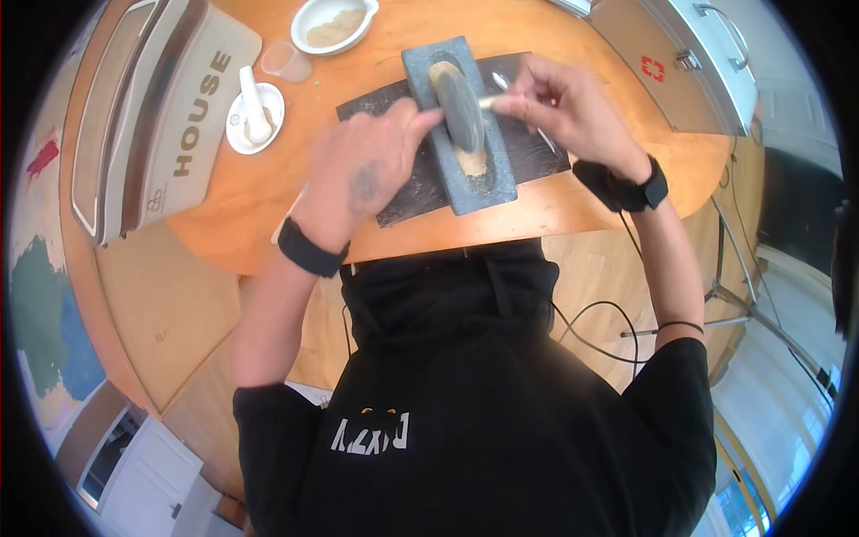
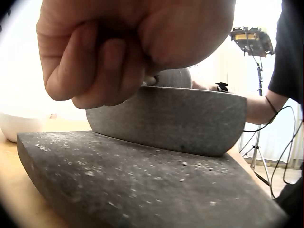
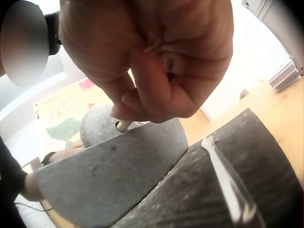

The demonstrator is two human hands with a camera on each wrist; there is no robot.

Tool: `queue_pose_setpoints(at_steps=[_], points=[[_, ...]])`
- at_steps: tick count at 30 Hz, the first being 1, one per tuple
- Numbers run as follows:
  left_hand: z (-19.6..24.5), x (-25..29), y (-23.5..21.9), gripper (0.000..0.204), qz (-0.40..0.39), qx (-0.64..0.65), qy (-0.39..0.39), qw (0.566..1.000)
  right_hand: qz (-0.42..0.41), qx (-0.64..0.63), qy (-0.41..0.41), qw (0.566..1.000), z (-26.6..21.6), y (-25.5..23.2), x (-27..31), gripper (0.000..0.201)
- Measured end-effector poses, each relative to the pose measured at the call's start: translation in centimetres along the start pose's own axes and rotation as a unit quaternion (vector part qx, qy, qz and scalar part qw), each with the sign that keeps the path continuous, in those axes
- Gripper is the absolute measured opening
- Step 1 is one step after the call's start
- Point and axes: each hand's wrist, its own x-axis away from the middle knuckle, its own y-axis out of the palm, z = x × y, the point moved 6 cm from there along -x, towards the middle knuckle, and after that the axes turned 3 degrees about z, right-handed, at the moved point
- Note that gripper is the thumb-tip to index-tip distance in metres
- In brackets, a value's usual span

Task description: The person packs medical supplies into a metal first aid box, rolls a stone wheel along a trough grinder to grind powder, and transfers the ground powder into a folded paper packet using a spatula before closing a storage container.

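Note:
A grey stone grinding wheel (image 1: pixel 462 109) stands upright in a long stone trough (image 1: pixel 501 186), with tan powder (image 1: pixel 472 163) at both ends of the hollow. My right hand (image 1: pixel 577 112) pinches the pale axle (image 1: pixel 489 103) on the wheel's right side. On the other side, my left hand (image 1: pixel 362 170) reaches over the trough's edge, thumb right at the wheel's hub. Its fingers (image 2: pixel 78 71) are curled in the left wrist view and hide the axle's left end. Under the trough lies a dark slab (image 2: pixel 118 175) dusted with crumbs.
A slim whitish tool (image 3: pixel 225 175) lies on the slab's right part. Left on the table are a white mortar (image 1: pixel 234 136) with a pestle (image 1: pixel 255 107), a clear cup (image 1: pixel 288 64), a bowl (image 1: pixel 301 20) of powder and a "HOUSE" case (image 1: pixel 201 112). A silvery case (image 1: pixel 617 67) stands right.

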Motion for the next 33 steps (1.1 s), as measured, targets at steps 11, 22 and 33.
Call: queue_pose_setpoints(at_steps=[11,22,33], points=[[-0.2,-0.6,0.0,0.037,0.026,0.032,0.007,0.999,0.010,0.009,-0.033,0.999,0.7,-0.2,-0.4,0.022],[2.2,2.4,-0.1,0.037,-0.019,-0.007,0.002,1.000,-0.025,-0.038,-0.013,0.999,0.3,0.2,3.1,0.024],[0.3,-0.4,-0.4,0.040,0.001,-0.038,0.021,0.999,-0.015,-0.027,-0.013,0.999,1.3,0.1,-0.4,0.023]])
